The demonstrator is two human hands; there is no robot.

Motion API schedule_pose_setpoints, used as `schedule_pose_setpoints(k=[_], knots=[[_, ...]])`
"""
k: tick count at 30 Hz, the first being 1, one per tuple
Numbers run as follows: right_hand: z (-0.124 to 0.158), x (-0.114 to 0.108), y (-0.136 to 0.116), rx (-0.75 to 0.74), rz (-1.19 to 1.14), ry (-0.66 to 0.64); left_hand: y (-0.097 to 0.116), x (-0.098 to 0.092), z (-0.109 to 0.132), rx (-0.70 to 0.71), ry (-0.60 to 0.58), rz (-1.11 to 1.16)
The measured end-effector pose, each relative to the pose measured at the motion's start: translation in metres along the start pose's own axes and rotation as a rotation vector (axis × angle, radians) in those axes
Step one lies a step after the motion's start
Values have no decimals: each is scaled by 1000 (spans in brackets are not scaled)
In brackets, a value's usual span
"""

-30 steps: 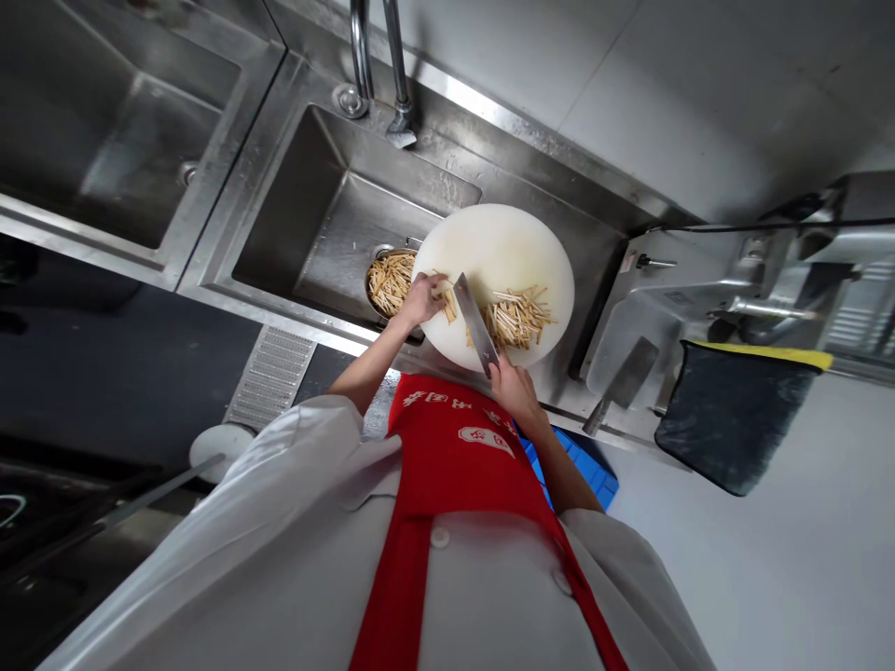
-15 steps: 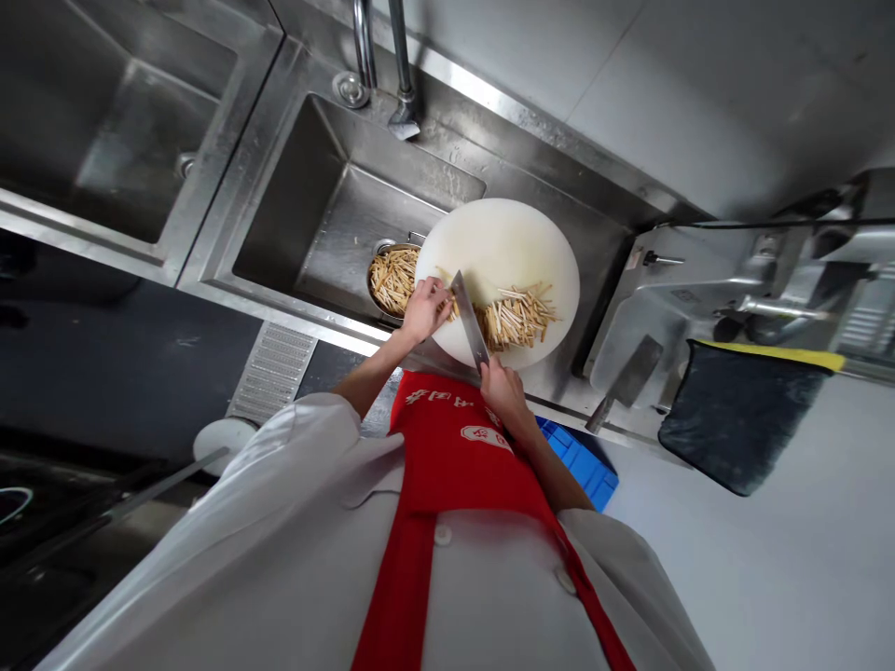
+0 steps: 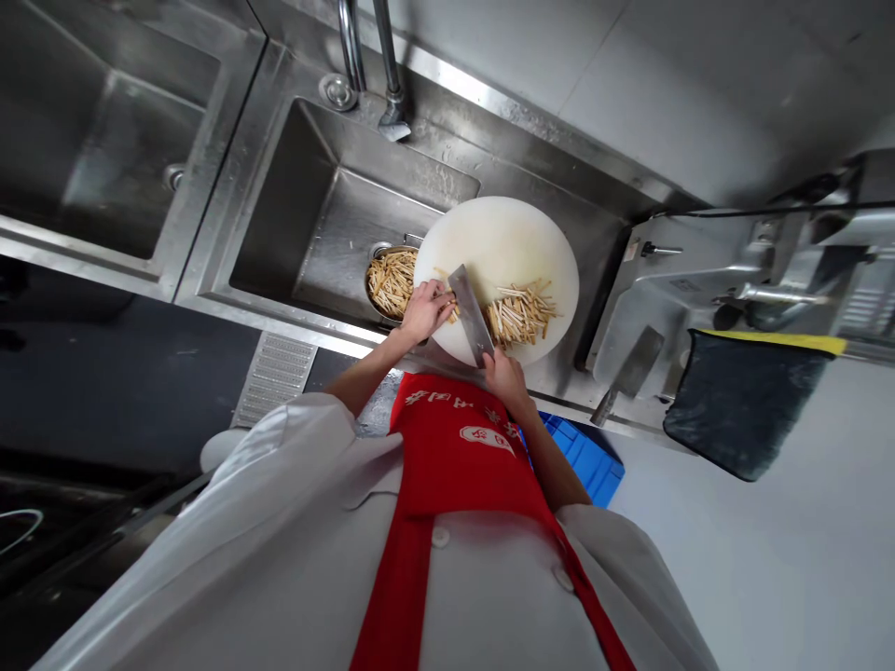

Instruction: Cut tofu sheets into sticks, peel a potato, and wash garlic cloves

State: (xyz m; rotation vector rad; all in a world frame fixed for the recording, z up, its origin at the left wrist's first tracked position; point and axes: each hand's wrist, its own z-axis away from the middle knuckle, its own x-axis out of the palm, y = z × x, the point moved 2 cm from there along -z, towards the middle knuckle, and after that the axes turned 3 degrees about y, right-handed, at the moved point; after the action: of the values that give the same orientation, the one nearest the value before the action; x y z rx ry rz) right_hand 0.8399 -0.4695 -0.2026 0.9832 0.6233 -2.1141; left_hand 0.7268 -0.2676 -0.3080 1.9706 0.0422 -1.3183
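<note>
A round white cutting board [image 3: 500, 238] lies over the right part of a steel sink. On it sits a pile of pale cut strips [image 3: 521, 315]. My right hand [image 3: 504, 375] is closed on the handle of a cleaver [image 3: 470, 312], whose blade lies tilted across the board. My left hand [image 3: 426, 309] is curled on a few strips at the board's left edge, just left of the blade. Beside that hand, a metal bowl [image 3: 392, 280] in the sink holds more strips.
A faucet [image 3: 381, 65] rises behind the sink [image 3: 314, 205]. A second basin [image 3: 104, 121] lies to the left. Another cleaver [image 3: 629, 368] rests on the counter at the right, near a machine and a dark cloth [image 3: 748, 396]. A blue crate [image 3: 584, 461] stands below.
The cleaver blade has turned flatter and shifted slightly left toward my left hand, which has stayed at the board's left edge. The view has drifted a little.
</note>
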Motion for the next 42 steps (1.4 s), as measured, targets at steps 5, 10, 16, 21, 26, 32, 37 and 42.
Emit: schedule_pose_setpoints(k=[5,10,16,21,26,32,37,42], knots=[[11,-9,15,48,52,31,3,1,4,21,69,23],[21,-6,9,26,101,51,-1,-1,18,-39,200,135],[20,-1,5,-1,137,28,1,9,22,-36,109,90],[20,-2,9,31,155,19,0,14,19,-44,130,96],[22,-4,4,-14,165,2,-1,16,19,-15,142,122],[19,-2,-3,-38,160,-22,1,16,16,-14,58,90],[8,2,-15,-43,100,-30,-3,14,15,-28,45,102],[4,-4,-8,-19,93,-3,-12,8,27,33,101,156]])
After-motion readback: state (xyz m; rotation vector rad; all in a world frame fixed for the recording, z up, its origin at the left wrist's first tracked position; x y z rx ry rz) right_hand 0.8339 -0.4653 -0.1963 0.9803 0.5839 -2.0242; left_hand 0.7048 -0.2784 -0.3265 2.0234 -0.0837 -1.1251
